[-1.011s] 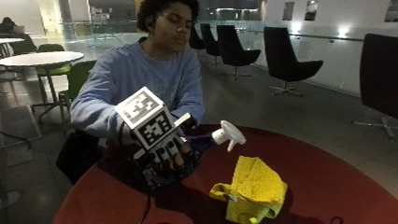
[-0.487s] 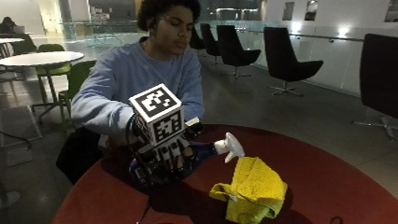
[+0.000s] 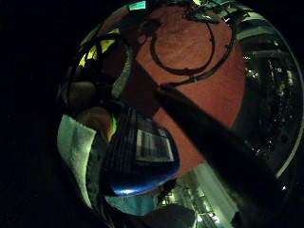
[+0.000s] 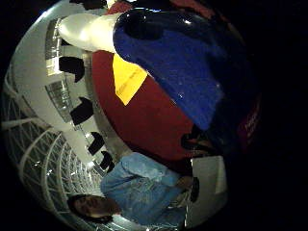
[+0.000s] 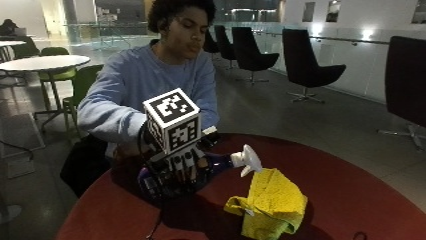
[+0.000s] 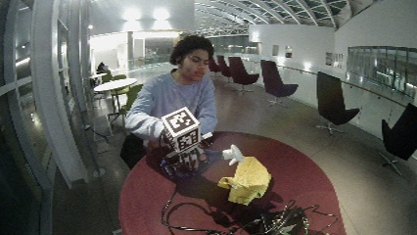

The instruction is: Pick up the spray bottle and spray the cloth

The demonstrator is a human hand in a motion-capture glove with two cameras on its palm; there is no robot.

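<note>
My gloved right hand (image 5: 174,172) grips a blue spray bottle (image 5: 216,162) just above the red round table (image 5: 359,190), fingers curled round its body. The bottle lies nearly level, and its white nozzle (image 5: 246,160) points over the crumpled yellow cloth (image 5: 269,202) beside it. In the thumb side palm view the blue bottle (image 4: 192,72) fills much of the picture, with the nozzle (image 4: 86,29) and the cloth (image 4: 127,77) beyond it. The bottle's label (image 3: 152,145) shows close in the little finger side palm view.
Black cables (image 6: 196,215) run across the table's near side to a dark heap of gear (image 6: 280,223) at its edge. Behind the person stand a white table (image 5: 40,62), green chairs and black armchairs (image 5: 306,65).
My hand has sunk toward the table with the bottle, and the nozzle has come down closer to the cloth. The cloth has not moved.
</note>
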